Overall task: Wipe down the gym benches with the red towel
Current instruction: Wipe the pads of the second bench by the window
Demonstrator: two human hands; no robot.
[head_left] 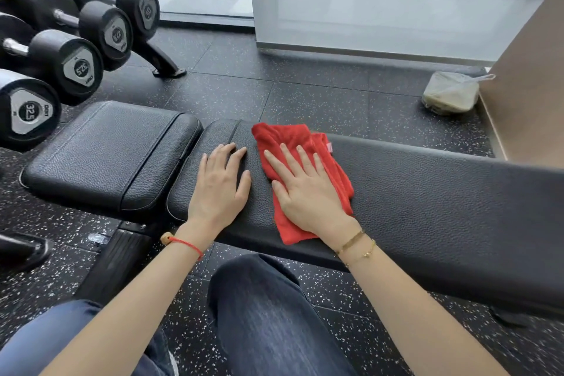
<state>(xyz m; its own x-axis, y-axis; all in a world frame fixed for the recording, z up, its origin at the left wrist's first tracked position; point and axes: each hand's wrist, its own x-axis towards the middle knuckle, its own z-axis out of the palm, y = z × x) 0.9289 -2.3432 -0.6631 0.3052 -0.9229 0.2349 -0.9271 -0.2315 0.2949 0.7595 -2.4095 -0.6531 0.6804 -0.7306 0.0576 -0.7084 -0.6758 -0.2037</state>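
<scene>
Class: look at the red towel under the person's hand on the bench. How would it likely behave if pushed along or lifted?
The red towel lies bunched and folded, so it is probably soft and would hang limp if lifted. Pressed flat under the right hand, it should slide along the bench pad but may wrinkle. It looks light for its size.

Left hand (218,183) and right hand (300,189) flat (fingers spread)

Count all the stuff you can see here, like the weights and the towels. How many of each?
Dumbbells: 4
Red towel: 1
Bench pads: 2
Plastic bag on the floor: 1
Hands, left hand and right hand: 2
Total: 10
</scene>
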